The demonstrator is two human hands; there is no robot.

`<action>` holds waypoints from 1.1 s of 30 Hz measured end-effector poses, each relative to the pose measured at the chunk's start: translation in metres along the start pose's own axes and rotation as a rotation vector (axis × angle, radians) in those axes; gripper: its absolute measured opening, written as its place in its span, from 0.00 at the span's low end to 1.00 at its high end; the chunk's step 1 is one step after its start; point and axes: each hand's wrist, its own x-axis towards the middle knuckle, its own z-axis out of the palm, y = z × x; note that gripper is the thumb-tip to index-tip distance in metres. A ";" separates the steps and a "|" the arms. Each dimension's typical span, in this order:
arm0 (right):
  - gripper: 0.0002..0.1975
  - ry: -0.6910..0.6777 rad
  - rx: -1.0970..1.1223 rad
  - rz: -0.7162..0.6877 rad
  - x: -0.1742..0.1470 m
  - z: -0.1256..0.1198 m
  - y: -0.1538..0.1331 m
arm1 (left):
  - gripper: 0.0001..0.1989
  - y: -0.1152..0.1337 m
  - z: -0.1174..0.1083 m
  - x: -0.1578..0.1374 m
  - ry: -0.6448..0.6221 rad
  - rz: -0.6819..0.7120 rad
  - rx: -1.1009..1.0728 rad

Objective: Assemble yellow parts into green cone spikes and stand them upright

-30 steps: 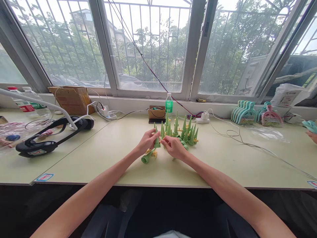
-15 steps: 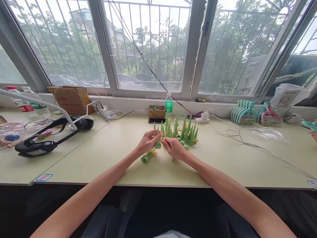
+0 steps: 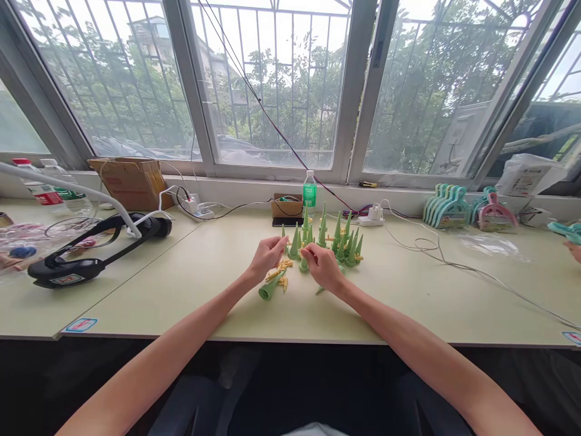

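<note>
My left hand (image 3: 265,259) is closed, thumb and fingers pressed together, left of the standing green cones; anything between its fingertips is too small to make out. My right hand (image 3: 323,267) is closed too, its fingertips at the upper part of a short green cone (image 3: 303,265). Whether they grip it or a small piece beside it is unclear. A taller green cone (image 3: 295,243) stands between the hands. Below my left hand, a green cone (image 3: 267,290) lies on its side next to small yellow plastic pieces (image 3: 284,280).
Several upright green cones (image 3: 350,249) stand behind my right hand. Further back are a green-labelled bottle (image 3: 309,192) and a small cardboard box (image 3: 287,208). A black headset (image 3: 75,260) lies left; a white cable (image 3: 472,269) and small hangers (image 3: 447,207) are on the right.
My left hand has moved slightly left and away from the green cone it held. That leaves a cone standing between the hands and uncovers yellow pieces. My right hand stays nearly in place.
</note>
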 end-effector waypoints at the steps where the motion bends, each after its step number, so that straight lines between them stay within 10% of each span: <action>1: 0.18 0.009 0.003 0.005 0.000 0.000 0.000 | 0.27 0.000 0.000 0.000 -0.036 -0.020 0.012; 33: 0.19 0.018 0.020 0.045 0.001 -0.002 0.005 | 0.19 -0.002 -0.001 -0.005 -0.202 0.120 0.064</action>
